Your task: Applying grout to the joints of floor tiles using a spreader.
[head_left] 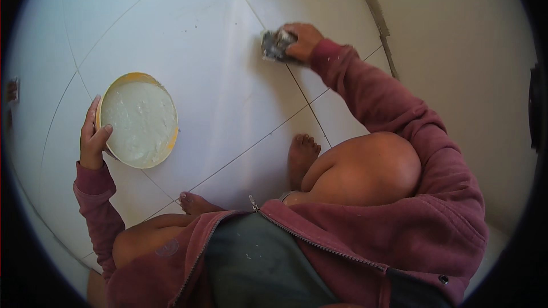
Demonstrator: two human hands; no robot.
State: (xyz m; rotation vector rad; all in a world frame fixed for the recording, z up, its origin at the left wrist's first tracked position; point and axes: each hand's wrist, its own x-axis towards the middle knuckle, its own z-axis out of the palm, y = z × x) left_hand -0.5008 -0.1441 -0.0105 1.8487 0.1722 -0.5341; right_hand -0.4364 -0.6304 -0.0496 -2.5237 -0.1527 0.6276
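White tiled floor (205,40) with thin grout lines, seen from above, on which a squatting person in a maroon zip jacket (399,234) rests both bare feet. Round yellow-rimmed bowl (138,120) of pale, thick paste stands on the floor at the person's left, its near edge held by the left hand (93,137), whose grip is closed on the rim with the thumb over the edge. Grey, smeared sponge (275,46) lies on a grout line well apart from the bowl, pressed flat under the right hand (301,39), whose grip is clenched on it.
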